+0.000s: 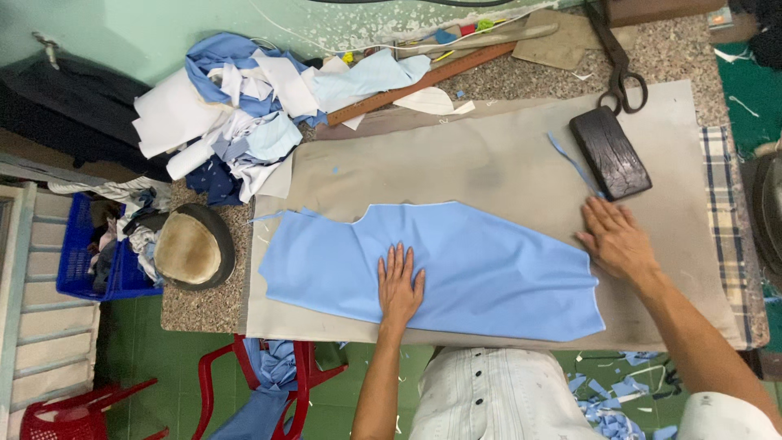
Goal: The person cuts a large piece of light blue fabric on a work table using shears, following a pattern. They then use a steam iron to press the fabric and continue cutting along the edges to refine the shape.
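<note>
View: single head-worn camera, no second view to overlap | Position: above the person's chest, at the near table edge | Facing: steeply down on the worktable (505, 155) | Range: arm's length, whole tabletop framed | Reference: left hand (400, 287) fingers point away from lens; floor visible behind the wrists.

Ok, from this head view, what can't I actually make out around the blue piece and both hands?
- Head view: fabric under the left hand and right hand; the palms cover it.
- Whether the blue fabric piece is one layer or several: lying flat, too thin to tell.
- Scissors: blade tips cut off by the top edge.
- Items beneath the scrap pile: buried by cloth.
- Dark block: material unclear.
</note>
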